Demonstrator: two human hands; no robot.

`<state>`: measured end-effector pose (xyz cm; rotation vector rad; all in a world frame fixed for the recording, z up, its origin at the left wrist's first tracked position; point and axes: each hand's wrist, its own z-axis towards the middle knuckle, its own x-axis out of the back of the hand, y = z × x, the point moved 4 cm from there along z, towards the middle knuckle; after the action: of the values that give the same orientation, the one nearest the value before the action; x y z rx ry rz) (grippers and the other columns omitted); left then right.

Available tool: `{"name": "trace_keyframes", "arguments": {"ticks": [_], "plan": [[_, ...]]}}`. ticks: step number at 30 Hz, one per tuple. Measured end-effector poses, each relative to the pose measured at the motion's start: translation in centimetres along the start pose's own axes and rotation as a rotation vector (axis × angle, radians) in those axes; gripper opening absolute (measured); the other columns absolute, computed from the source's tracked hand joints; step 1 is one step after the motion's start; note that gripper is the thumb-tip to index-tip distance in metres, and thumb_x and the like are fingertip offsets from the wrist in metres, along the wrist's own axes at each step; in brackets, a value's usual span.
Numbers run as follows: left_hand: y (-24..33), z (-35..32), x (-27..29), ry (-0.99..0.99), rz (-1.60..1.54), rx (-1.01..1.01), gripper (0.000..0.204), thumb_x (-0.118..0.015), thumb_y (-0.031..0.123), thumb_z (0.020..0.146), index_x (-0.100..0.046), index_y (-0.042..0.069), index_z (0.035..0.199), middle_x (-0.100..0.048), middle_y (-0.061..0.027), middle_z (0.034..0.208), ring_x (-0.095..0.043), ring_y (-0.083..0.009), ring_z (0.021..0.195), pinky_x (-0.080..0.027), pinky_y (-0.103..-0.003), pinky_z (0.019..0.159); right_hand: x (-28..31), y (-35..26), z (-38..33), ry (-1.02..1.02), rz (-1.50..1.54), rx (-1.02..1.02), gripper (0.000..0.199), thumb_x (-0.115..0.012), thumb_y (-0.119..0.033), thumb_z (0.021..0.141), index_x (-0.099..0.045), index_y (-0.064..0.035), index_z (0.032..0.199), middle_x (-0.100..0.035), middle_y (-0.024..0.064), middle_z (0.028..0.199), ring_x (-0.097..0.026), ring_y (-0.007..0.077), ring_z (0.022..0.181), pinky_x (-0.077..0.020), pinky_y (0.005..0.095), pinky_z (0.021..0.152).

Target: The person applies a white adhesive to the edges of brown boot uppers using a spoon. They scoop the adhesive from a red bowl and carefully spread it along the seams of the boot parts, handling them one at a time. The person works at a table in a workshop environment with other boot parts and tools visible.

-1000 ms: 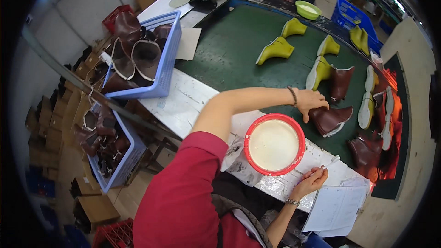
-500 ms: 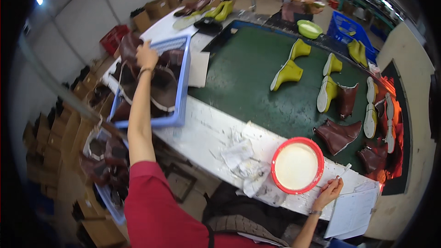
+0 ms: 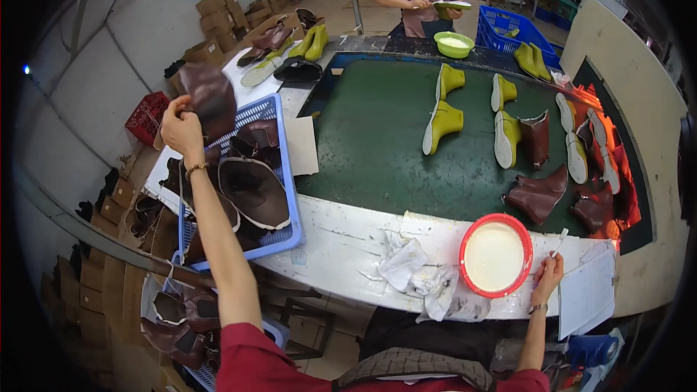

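My left hand is closed on a dark brown boot upper, lifted above the far-left end of a blue plastic basket. More brown boot uppers lie inside that basket. Close to the table's near edge, my right hand grips a thin white-tipped brush, its bristles hard to make out. Left of this hand stands a red-rimmed bowl of creamy white liquid. Crumpled, stained cloths lie beside the bowl, and a sheet of paper is on the hand's other side.
A green conveyor belt carries yellow-green boots and brown uppers toward a glowing red opening. Across it, a co-worker handles a yellow-green piece near a green bowl. Below the table, another basket holds uppers.
My left hand has come up and leftward out of the basket, bringing a brown boot upper with it. The view has shifted; my right hand still holds the brush beside the bowl.
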<state>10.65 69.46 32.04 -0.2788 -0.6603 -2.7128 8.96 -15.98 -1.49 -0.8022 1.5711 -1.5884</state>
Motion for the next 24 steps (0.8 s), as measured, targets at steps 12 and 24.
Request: {"name": "trace_keyframes", "arguments": {"ticks": [12, 24], "plan": [[14.1, -30.4, 12.0, -0.856, -0.944, 0.489, 0.013, -0.056, 0.007, 0.093, -0.065, 0.000, 0.101, -0.062, -0.0054, 0.093, -0.060, -0.0167, 0.086, -0.048, -0.029, 0.077, -19.0, -20.9, -4.6, -0.620, 0.071, 0.287, 0.042, -0.073, -0.016, 0.095, -0.062, 0.0022, 0.131, -0.071, 0.0114, 0.114, -0.069, 0.0148, 0.099, -0.0580, 0.0289, 0.082], [17.8, -38.4, 20.6, -1.839, -1.823, 1.141, 0.125, -0.090, 0.023, 0.076, -0.004, -0.010, 0.159, -0.036, -0.0468, 0.147, -0.043, -0.0504, 0.140, -0.037, -0.053, 0.116, -17.9, -16.0, -12.6, -0.938, 0.076, -0.170, 0.017, -0.075, -0.008, 0.090, -0.076, 0.0037, 0.102, -0.071, -0.0017, 0.082, -0.061, 0.0034, 0.075, -0.0494, 0.0230, 0.068]]}}
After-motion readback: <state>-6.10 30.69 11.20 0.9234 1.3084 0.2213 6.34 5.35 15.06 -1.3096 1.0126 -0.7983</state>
